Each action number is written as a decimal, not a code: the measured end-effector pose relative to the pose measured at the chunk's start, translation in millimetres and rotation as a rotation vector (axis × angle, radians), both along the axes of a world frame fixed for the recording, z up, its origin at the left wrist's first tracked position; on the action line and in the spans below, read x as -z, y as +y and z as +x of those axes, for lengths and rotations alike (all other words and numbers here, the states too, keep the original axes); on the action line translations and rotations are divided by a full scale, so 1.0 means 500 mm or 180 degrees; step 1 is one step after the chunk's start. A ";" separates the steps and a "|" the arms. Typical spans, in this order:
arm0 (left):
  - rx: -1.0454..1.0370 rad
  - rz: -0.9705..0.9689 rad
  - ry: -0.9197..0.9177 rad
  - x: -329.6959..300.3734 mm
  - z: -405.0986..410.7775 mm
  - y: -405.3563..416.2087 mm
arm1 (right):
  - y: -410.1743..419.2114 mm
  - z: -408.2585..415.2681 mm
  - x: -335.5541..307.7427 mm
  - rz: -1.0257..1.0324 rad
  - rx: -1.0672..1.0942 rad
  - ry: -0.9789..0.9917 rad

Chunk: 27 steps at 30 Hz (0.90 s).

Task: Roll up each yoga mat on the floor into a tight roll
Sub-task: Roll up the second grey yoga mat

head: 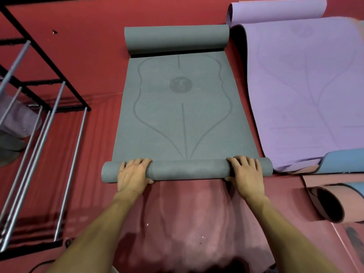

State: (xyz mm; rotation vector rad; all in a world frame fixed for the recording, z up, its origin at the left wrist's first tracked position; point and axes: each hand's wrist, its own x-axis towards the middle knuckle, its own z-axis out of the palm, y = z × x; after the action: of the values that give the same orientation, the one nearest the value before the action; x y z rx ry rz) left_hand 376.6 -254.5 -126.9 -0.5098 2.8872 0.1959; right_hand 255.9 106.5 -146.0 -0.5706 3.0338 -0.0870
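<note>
A grey yoga mat (183, 119) lies lengthwise on the red floor, its far end curled into a loose roll (176, 38). Its near end is wound into a roll (189, 170) lying across the view. My left hand (134, 174) grips the left part of that near roll, fingers over the top and thumb under. My right hand (246, 173) grips the right part the same way. A purple mat (307, 91) lies unrolled to the right, with its far end curled up (275, 10).
A black and silver metal rack (39, 107) stands at the left, with rolled mats (19, 123) in it. A pink rolled mat (331, 203) lies at the near right beside a blue mat edge (346, 160). Red floor (78, 46) surrounds the mats.
</note>
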 end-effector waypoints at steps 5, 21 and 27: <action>-0.0062 0.0191 -0.0322 -0.028 -0.029 -0.013 | -0.006 -0.041 -0.038 0.0236 -0.0070 -0.0544; -0.0439 0.0924 -0.0269 -0.037 -0.014 -0.027 | 0.020 -0.059 -0.059 0.0017 0.0063 -0.1021; -0.0416 0.0901 -0.0468 -0.044 -0.026 -0.032 | 0.005 -0.056 -0.064 -0.0052 0.0215 -0.0905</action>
State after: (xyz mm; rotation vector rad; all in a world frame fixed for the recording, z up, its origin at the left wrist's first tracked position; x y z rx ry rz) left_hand 363.6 -270.3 -104.8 -0.6294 2.6260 0.5529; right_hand 227.9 109.0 -114.0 -0.4161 2.7771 -0.1794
